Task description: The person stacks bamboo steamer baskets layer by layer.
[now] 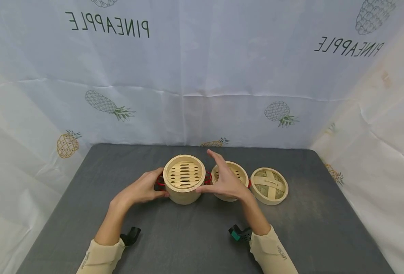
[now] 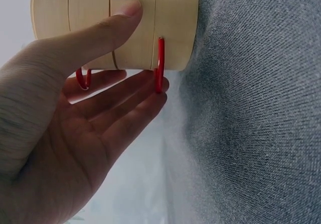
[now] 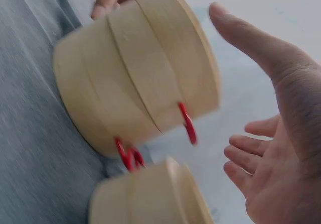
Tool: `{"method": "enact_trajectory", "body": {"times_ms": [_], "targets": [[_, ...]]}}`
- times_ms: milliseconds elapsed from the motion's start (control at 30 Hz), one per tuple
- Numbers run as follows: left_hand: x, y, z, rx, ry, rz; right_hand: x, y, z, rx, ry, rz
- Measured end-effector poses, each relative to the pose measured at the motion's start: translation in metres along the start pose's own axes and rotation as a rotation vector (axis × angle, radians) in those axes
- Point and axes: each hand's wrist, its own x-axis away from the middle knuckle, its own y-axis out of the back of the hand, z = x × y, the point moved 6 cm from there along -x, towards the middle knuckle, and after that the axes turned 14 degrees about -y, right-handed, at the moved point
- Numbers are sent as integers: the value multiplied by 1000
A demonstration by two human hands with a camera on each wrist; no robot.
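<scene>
A stack of two round bamboo steamer baskets (image 1: 184, 196) stands on the dark table, slatted floor showing on top and red handles at its sides. My left hand (image 1: 142, 189) holds the stack from the left, thumb on the near wall and fingers behind, by the red handles (image 2: 161, 63). To the right, my right hand (image 1: 227, 183) is spread, thumb apart from the fingers; the right wrist view shows a gap between it and the stack. Partly hidden under that hand is a single steamer basket (image 1: 237, 172). Beside it lies the woven bamboo lid (image 1: 269, 186).
The dark grey table (image 1: 188, 243) ends at a white pineapple-print curtain (image 1: 202, 68) behind and at both sides. Black wrist devices sit by the left wrist (image 1: 131, 236) and right wrist (image 1: 240, 233).
</scene>
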Motion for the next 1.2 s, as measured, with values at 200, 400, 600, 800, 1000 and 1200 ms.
{"method": "enact_trajectory", "body": {"times_ms": [200, 400, 600, 800, 1000, 1200], "targets": [[0, 2, 0, -6, -1, 8, 6, 20, -9, 57, -24, -52], [-2, 4, -3, -10, -9, -2, 8, 33, -16, 119, -48, -68], [-1, 5, -4, -15, -2, -2, 9, 46, -28, 164, -96, -67], [-2, 2, -3, -13, -1, -2, 11, 52, -43, 175, -159, -37], [-1, 0, -1, 6, 8, 7, 12, 48, -55, 185, -184, 10], [-1, -1, -1, 10, 3, 9, 13, 45, -63, 236, -179, 17]]}}
